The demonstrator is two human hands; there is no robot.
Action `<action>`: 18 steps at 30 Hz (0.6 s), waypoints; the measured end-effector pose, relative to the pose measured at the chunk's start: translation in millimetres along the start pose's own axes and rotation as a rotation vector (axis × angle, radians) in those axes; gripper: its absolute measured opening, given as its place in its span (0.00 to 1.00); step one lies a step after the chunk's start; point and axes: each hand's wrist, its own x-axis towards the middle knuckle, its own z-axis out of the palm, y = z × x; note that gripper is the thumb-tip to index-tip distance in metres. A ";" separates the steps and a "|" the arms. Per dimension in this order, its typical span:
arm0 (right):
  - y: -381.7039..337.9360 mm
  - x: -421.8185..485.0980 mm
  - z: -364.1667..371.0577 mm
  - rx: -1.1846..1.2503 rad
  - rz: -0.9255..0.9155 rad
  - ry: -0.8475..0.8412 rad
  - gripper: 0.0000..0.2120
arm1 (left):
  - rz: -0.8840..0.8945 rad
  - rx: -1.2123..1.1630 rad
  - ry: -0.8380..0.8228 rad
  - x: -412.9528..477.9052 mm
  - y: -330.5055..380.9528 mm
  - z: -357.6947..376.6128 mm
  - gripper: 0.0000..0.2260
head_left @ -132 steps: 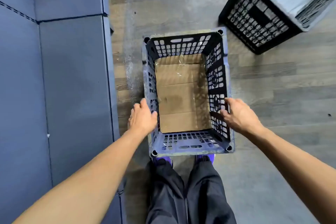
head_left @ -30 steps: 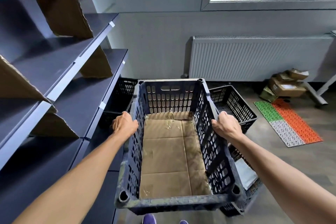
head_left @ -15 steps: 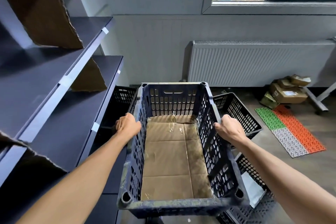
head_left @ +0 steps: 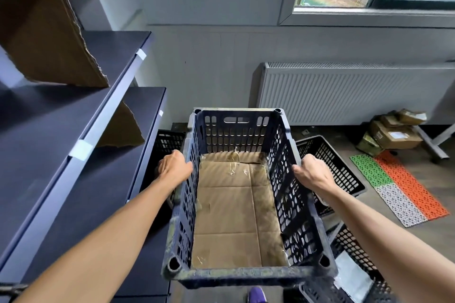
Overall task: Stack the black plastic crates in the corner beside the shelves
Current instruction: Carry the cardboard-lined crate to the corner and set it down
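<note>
I hold a black plastic crate (head_left: 236,130) in the air in front of me, its floor lined with brown cardboard. My left hand (head_left: 173,167) grips its left rim and my right hand (head_left: 311,174) grips its right rim. Below and behind it, more black crates stand on the floor: one (head_left: 166,142) in the corner beside the shelves, one (head_left: 330,162) to the right, and one (head_left: 357,253) at lower right with a white sheet inside. The carried crate hides much of them.
Dark shelves (head_left: 81,145) with torn cardboard pieces (head_left: 49,42) fill the left side. A white radiator (head_left: 344,93) lines the wall under a window. Cardboard boxes (head_left: 391,133) and a green, white and orange mat (head_left: 398,187) lie at right. My purple shoe (head_left: 257,295) shows below.
Since 4.4 s ago I have lifted the crate off the floor and turned toward the corner. In the last second I have come closer to the shelves and wall, hands unchanged.
</note>
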 end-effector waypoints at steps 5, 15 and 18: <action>-11.8 45.7 0.6 -0.013 -0.015 -0.031 0.14 | -0.010 0.010 -0.013 29.5 11.9 -4.7 0.12; -14.2 177.0 -9.2 0.022 -0.038 -0.115 0.14 | -0.118 -0.005 -0.013 117.5 71.5 2.6 0.08; -17.1 213.5 -20.6 0.028 -0.051 -0.102 0.14 | -0.136 0.005 0.009 141.9 90.6 2.3 0.08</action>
